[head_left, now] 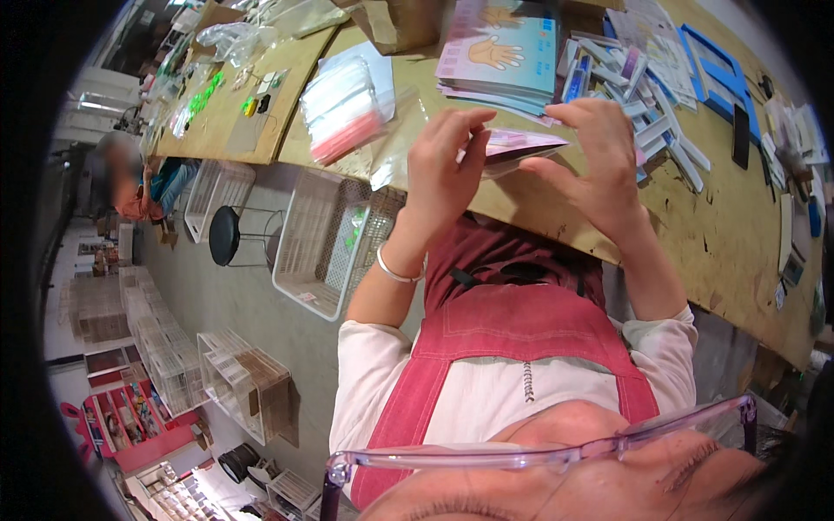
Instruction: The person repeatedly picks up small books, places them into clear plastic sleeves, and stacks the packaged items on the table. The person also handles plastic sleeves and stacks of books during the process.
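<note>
Above the table's near edge, a thin pink-and-white packet (524, 141) with a dark edge is between my hands, and clear plastic shows along its underside. My left hand (447, 161) is closed at the packet's left end, the fingers curled over and the thumb against it. At the other end my right hand (599, 161) has thumb and forefinger spread apart, with the thumb tip close to the packet's lower edge; whether it touches is unclear. Just beyond lies a stack of printed cards (499, 54) with hand drawings. Clear plastic bags (343, 108) with pink ends lie to the left.
White plastic pieces (656, 117) are heaped at right, near a blue frame (717, 78) and a dark phone-like slab (740, 137). Below the table's left side stand a white crate (313, 234) and a black stool (224, 236). Another person (143, 191) sits far left.
</note>
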`<state>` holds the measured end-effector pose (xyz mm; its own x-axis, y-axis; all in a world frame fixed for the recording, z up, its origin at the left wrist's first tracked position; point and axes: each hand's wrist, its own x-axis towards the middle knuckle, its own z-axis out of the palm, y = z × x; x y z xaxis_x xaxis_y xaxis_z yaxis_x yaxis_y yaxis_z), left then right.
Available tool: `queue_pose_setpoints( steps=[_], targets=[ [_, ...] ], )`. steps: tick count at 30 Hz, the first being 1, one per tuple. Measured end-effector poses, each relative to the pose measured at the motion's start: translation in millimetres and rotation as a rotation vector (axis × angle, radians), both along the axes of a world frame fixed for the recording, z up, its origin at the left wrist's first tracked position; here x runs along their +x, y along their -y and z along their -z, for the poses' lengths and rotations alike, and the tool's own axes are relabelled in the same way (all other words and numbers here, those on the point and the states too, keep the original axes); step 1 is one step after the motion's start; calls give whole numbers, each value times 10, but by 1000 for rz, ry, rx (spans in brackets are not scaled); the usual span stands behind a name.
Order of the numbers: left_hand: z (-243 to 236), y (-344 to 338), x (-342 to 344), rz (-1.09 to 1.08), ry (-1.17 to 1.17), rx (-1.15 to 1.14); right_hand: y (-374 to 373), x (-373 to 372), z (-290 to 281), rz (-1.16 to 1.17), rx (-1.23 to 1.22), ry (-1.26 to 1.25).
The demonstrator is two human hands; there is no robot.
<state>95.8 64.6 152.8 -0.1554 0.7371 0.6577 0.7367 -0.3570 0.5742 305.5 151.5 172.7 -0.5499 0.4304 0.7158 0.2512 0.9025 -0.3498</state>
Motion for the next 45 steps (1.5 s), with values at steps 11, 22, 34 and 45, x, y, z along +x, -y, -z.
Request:
queue_pose_setpoints(
  steps=[11,22,34,45],
  targets=[
    [-268,-75,-555,254,312,-142,-105,-265,-161,-400,-143,-11],
    [-345,190,-738,502,791,-228,86,-375,-416,-347,-253,-84],
    [33,258,-614,466,1060,-64,98,-284,-255,-393,-638,-176],
    [116,178,-399,289,1021,77,112,-139,-309,-353,-617,-70]
  ],
)
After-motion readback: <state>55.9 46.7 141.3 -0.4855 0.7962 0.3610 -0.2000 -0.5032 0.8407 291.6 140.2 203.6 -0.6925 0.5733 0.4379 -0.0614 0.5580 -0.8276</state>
